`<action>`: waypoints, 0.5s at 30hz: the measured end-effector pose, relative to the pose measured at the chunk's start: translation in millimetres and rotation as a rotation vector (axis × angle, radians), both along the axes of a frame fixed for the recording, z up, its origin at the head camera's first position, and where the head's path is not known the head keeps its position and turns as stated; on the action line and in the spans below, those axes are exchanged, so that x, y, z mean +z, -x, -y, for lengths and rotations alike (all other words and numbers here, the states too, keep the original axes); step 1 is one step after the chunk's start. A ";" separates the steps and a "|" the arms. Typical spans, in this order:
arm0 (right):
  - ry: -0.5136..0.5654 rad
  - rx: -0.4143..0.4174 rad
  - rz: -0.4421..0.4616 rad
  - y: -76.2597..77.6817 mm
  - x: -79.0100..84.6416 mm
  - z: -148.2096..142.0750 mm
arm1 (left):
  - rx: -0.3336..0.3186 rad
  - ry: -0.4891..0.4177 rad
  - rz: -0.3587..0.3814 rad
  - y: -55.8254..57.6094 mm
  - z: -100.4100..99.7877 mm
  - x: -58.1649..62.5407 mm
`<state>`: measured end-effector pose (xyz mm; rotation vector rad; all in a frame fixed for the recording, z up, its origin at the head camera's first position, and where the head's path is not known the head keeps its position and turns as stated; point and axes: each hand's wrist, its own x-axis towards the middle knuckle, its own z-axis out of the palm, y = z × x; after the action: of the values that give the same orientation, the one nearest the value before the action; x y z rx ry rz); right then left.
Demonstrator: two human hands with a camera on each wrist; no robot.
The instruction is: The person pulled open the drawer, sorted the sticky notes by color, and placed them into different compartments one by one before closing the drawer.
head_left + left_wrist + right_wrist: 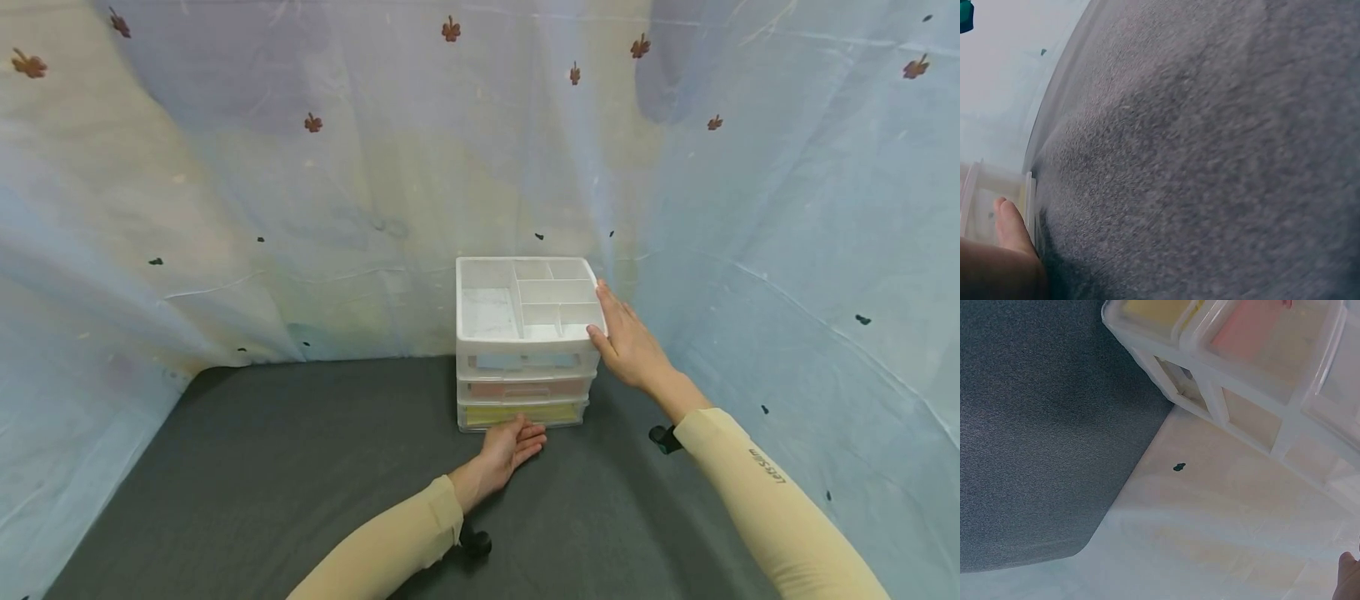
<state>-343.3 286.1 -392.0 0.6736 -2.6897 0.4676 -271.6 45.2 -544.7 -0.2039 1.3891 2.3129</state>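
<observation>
A white plastic drawer organizer point(532, 342) stands near the back of the dark table. Its top is a tray split into several compartments, above three clear drawers. Through the drawer fronts, pink shows in the middle drawer point(530, 390) and yellow in the bottom drawer point(522, 414). My left hand point(507, 454) is at the bottom drawer's front, palm turned up, fingers loosely extended; its thumb side reaches the drawer front. Against the organizer's upper right side rests my right hand point(632, 343), fingers stretched along the edge and thumb near the front corner.
Dark grey cloth point(315, 467) covers the table. A pale patterned curtain point(360, 192) hangs close behind the organizer and along both sides. On each wrist sits a small black camera mount, as on the left wrist point(476, 543).
</observation>
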 end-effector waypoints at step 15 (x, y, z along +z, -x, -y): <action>0.004 0.018 -0.013 0.7 0.1 -1.3 | 0.036 -0.015 -0.008 9.7 -1.1 -1.2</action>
<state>-344.0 287.4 -391.9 0.6980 -2.6715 0.4714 -281.3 46.3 -546.0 -0.2165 1.3828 2.3547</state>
